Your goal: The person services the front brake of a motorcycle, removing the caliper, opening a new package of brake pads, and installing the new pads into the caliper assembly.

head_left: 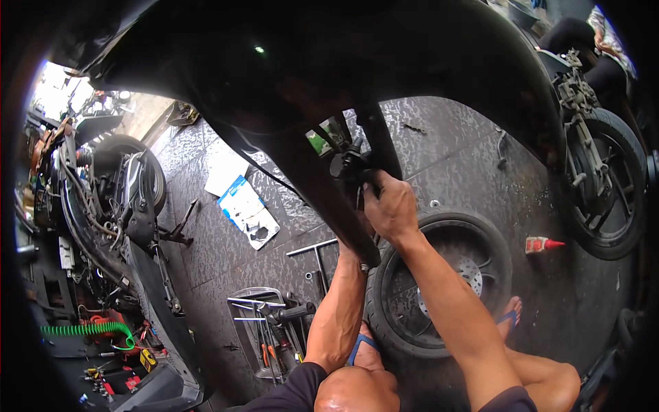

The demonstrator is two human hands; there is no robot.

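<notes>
Two dark fork legs [328, 199] reach down from the black motorcycle body [288, 62] above me. Between them hangs a dark part that looks like a brake caliper [351, 163]. My right hand [395, 208] is closed, its fingers curled against the lower end of this part. Behind the nearer fork leg, my left hand [348, 253] reaches up; its fingers are mostly hidden. Below my right forearm a wheel [445, 224] with a tyre and a brake disc [468, 272] lies flat on the floor.
At lower left, a tray [237, 329] holds several tools, with a T-handle wrench [317, 257] beside it. A blue and white package [248, 211] lies on the wet tiles. Motorcycles stand left [130, 206] and right [604, 185]. A red-capped bottle [542, 244] lies right of the wheel.
</notes>
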